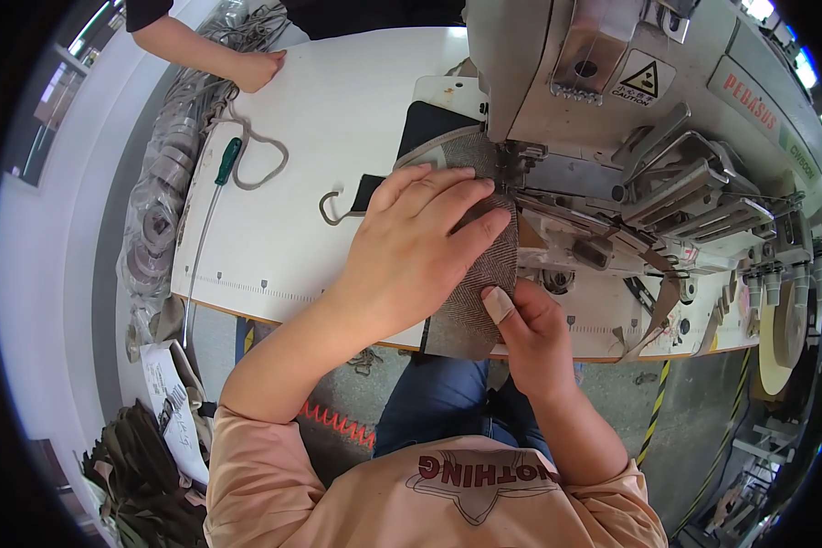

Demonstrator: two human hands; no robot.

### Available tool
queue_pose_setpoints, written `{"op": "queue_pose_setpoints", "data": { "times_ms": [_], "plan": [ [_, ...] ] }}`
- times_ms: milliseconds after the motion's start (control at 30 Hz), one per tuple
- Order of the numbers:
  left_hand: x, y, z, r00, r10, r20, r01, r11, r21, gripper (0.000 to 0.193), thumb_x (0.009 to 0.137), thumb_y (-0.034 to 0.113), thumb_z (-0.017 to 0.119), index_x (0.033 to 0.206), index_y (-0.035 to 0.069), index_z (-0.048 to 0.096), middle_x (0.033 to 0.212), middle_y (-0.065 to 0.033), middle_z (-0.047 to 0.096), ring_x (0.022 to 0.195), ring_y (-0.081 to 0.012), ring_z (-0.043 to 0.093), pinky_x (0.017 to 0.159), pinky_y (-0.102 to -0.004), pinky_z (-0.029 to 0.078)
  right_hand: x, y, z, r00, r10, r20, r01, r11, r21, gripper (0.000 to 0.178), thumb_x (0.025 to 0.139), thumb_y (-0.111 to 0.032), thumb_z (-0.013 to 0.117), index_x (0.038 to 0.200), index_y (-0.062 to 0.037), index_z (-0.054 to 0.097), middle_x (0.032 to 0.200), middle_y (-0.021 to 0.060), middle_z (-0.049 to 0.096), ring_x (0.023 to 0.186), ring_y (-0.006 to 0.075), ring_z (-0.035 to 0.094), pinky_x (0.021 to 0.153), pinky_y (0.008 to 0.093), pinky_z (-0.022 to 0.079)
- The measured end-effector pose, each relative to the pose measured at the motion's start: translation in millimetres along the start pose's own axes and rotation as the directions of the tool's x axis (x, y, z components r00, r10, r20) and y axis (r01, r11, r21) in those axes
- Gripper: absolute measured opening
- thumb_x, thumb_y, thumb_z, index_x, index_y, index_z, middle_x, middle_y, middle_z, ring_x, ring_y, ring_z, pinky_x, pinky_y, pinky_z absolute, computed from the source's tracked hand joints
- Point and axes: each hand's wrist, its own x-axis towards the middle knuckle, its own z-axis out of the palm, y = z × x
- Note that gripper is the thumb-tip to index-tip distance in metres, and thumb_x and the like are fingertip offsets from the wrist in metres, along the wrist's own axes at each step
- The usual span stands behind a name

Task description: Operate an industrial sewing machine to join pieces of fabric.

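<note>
My left hand (409,247) lay flat on the grey herringbone fabric piece (477,292), its fingers (447,196) spread a little and pressed down on the weave, tips pointing toward the needle area of the industrial sewing machine (612,110). My right hand (530,329) sat at the near right edge of the same piece, its thumb, wrapped in a pale bandage, laid on top of the cloth; the other fingers were curled under or behind the edge, so I seemed to be pinching the fabric, though I could not see the underside. The piece was a stiff-looking woven strip with a diagonal rib, curved at its far end where it ran under the machine's presser foot (511,160), and its near end hung just over the front edge of the desk (338,119). A darker, black fabric piece (429,123) lay beneath and beyond it.

The desk was a smooth white board with a wooden edge and small tick marks along the front. On it, left of my hands, lay a green-handled screwdriver (226,160), a loop of grey cord (260,151) and a small metal hook (331,210). Along the desk's left side ran a heap of grey webbing and metal rings (155,210). At the far left corner another person's hand (256,68) rested as a closed fist on the desk. The machine was grey painted metal with bare steel guides and folders on its right.
</note>
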Motion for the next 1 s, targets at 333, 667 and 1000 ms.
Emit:
{"op": "queue_pose_setpoints", "data": {
  "times_ms": [333, 667, 1000],
  "plan": [
    [-0.7, 0.8, -2.3, 0.999, 0.043, 0.021, -0.042, 0.999, -0.011, 0.031, 0.076, 0.015, 0.056, 0.106, 0.013, 0.066, 0.112, -0.0045, 0.060, 0.112, -0.0212, 0.054, 0.101, -0.0394, 0.036, -0.2, -0.8, 1.7, 1.000, 0.004, 0.011, -0.004, 1.000, 0.010, 0.014, 0.096, -0.014, 0.057, 0.091, -0.0010, 0.061, 0.078, -0.0059, 0.056, 0.067, 0.0010, 0.042, 0.058, 0.0178, 0.037],
    [1.5, -0.7, -1.7, 0.999, 0.050, 0.002, -0.050, 0.999, 0.007, 0.034, 0.074, 0.015, 0.056, 0.106, 0.013, 0.067, 0.106, -0.0032, 0.060, 0.105, -0.0206, 0.056, 0.096, -0.0376, 0.038, -7.4, 9.0, 4.3, 0.996, 0.072, 0.055, -0.072, 0.997, 0.000, 0.013, 0.092, -0.012, 0.063, 0.084, -0.0019, 0.060, 0.070, -0.0043, 0.056, 0.060, 0.0022, 0.048, 0.052, 0.0197, 0.040],
    [1.4, -2.4, 3.9, 0.997, 0.061, -0.042, -0.060, 0.998, 0.020, 0.034, 0.073, 0.015, 0.056, 0.105, 0.012, 0.067, 0.105, -0.0029, 0.060, 0.104, -0.0212, 0.056, 0.095, -0.0382, 0.038, -6.6, 3.6, 3.0, 0.995, 0.091, 0.042, -0.091, 0.996, -0.004, 0.017, 0.093, -0.014, 0.061, 0.080, -0.0018, 0.060, 0.070, -0.0039, 0.055, 0.063, 0.0017, 0.048, 0.054, 0.0195, 0.041]
  ]
}}
